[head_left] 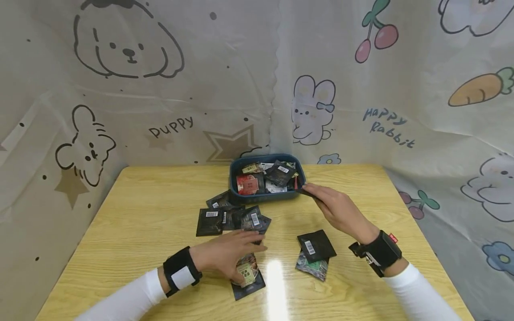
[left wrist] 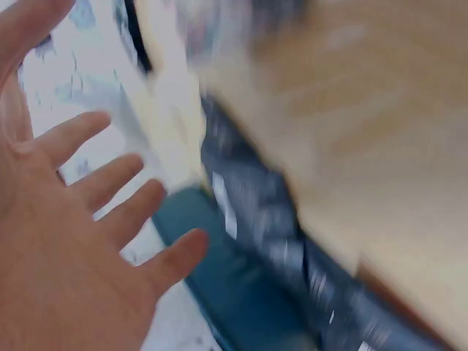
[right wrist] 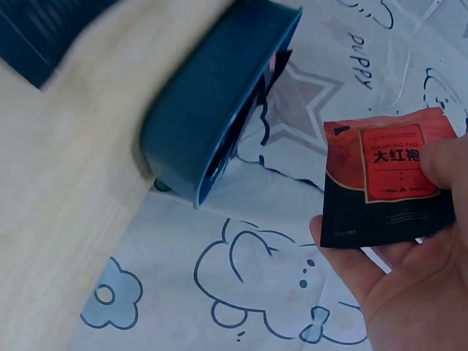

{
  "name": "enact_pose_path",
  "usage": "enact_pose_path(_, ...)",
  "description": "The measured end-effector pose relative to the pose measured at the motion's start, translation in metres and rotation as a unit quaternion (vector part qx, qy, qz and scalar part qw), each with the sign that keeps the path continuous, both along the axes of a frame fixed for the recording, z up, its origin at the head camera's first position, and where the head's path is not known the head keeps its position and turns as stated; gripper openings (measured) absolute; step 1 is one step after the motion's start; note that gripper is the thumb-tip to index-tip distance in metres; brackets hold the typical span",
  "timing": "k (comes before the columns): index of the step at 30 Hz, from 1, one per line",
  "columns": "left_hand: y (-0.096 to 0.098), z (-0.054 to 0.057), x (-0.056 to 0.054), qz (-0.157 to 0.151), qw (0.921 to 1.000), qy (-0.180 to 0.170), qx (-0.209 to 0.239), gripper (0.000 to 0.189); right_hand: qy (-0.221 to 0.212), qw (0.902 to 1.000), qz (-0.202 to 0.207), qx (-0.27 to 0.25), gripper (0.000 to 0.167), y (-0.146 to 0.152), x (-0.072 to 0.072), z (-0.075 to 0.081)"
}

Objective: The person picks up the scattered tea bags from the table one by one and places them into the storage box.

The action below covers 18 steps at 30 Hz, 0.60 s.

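My right hand [head_left: 341, 211] pinches a red and black tea sachet [right wrist: 395, 175] between thumb and fingers, its printed front showing in the right wrist view. In the head view it is at the right end of a dark blue bin [head_left: 265, 197]. Mixed sachets fill the bin, a red one [head_left: 249, 184] and a black one [head_left: 280, 173] among them. My left hand [head_left: 225, 252], fingers spread apart, is over a dark sachet with a yellow-green label [head_left: 249, 290] and partly hides it. In the left wrist view the left palm and fingers hold nothing.
Several black sachets [head_left: 209, 222] lie in an overlapping pile in front of the bin, left of centre. Further right, a black sachet [head_left: 317, 245] overlaps a grey-green patterned one [head_left: 313, 267]. A printed cloth [head_left: 249, 67] hangs behind the wooden table [head_left: 152, 200].
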State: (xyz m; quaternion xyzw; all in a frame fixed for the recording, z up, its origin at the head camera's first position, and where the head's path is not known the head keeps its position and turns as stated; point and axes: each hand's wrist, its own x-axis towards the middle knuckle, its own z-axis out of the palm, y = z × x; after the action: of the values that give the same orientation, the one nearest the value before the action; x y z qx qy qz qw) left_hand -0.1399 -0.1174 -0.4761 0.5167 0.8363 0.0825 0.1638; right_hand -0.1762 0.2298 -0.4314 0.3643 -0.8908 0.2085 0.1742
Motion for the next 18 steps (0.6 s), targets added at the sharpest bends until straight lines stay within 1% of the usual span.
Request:
enact_pose_path(1, -0.001, -0.002, 0.005, -0.005, 0.9999, -0.012, -0.006, 0.093, -0.001, 1.0, 0.0, 0.0, 0.046, -0.003, -0.006, 0.002)
enact_pose_path(3, -0.004, -0.008, 0.014, -0.011, 0.9997, -0.019, -0.013, 0.091, -0.002, 1.0, 0.0, 0.004, 0.045, -0.009, -0.019, 0.002)
enact_pose_path(5, -0.006, -0.013, 0.018, -0.013, 0.9998, -0.01, -0.011, 0.087, -0.001, 1.0, 0.001, 0.009, 0.045, -0.016, -0.03, 0.001)
enact_pose_path(8, -0.009, -0.016, 0.02, 0.002, 1.0, -0.004, -0.005, 0.078, 0.002, 0.9999, 0.0, 0.011, 0.045, -0.028, -0.047, -0.001)
enact_pose_path(12, -0.01, -0.016, 0.019, 0.026, 0.9995, -0.004, 0.014, 0.061, 0.002, 0.9998, -0.012, 0.014, 0.044, -0.045, -0.069, -0.009)
enact_pose_path(15, -0.01, -0.015, 0.019, 0.035, 0.9987, 0.006, 0.037, 0.043, -0.029, 0.9988, -0.018, 0.035, 0.044, -0.055, -0.083, -0.021)
enact_pose_path(18, -0.01, -0.015, 0.019, 0.041, 0.9968, 0.017, 0.067, 0.027, -0.08, 0.9944, -0.012, 0.067, 0.052, -0.061, -0.087, -0.032)
